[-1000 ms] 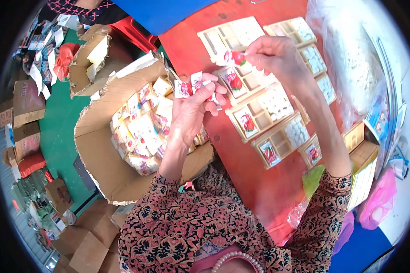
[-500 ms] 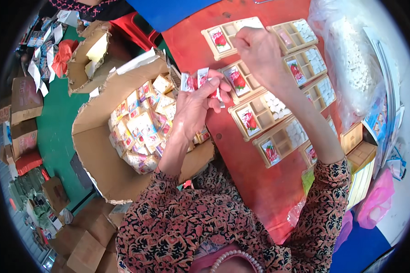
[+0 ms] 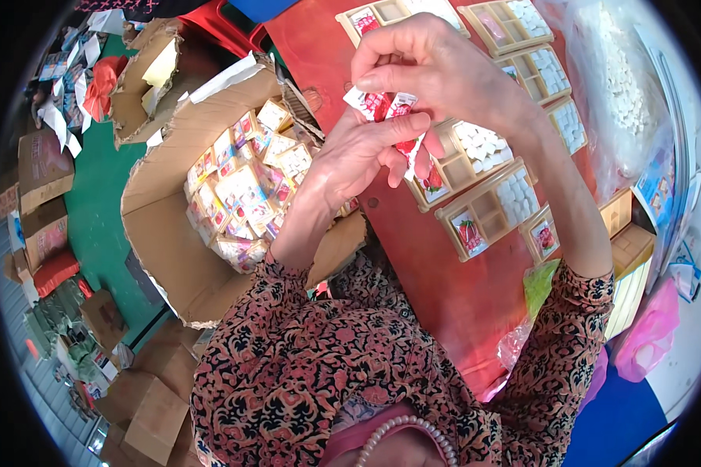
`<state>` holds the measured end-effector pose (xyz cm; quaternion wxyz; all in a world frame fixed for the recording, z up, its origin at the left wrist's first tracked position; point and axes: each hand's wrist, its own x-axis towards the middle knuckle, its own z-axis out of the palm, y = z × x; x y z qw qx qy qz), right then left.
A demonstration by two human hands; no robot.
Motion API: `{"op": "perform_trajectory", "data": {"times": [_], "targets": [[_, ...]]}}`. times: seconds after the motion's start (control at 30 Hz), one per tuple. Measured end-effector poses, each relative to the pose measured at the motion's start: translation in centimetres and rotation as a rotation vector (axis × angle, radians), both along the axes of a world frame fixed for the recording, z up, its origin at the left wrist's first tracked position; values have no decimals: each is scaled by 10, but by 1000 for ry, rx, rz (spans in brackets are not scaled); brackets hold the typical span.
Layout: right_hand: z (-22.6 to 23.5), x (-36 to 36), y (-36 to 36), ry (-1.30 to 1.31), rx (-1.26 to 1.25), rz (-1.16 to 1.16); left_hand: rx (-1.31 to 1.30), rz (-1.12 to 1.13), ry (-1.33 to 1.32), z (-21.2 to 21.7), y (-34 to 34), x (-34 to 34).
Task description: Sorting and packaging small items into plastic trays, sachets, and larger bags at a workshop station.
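My left hand (image 3: 358, 152) is closed around a few small white packets (image 3: 407, 146) printed with red strawberries, its thumb lying across them. Fingertips of my right hand (image 3: 444, 74) pinch the upper end of one packet from that bunch. Below and beyond my hands lie beige compartment trays (image 3: 487, 226). Several hold a strawberry packet (image 3: 467, 233) at one end and small white pieces (image 3: 516, 196) at the other, with bare compartments between. My right hand and forearm cover some of the trays.
Left of the red tabletop (image 3: 420, 272) stands a large open cardboard box (image 3: 152, 233) heaped with wrapped packs (image 3: 237, 191). At the right lie a clear bag of white pieces (image 3: 623, 93), stacked beige trays (image 3: 629, 249) and a pink plastic bag (image 3: 650, 331). Cartons (image 3: 152, 416) crowd the lower left.
My right hand has come back from the far trays to the packets in my left hand. The left hand has moved right, and the view has shifted slightly.
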<state>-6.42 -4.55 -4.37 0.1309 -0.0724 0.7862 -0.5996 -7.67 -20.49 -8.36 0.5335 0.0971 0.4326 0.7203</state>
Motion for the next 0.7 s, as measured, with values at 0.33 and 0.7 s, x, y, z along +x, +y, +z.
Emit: {"op": "perform_trajectory", "data": {"times": [0.33,0.7], "targets": [[3,7,31,103,-38,-288,4,-92,104,4,8,6],[-1,3,172,226,455,-564,86,15,-41,-4,-4,-1]]}}
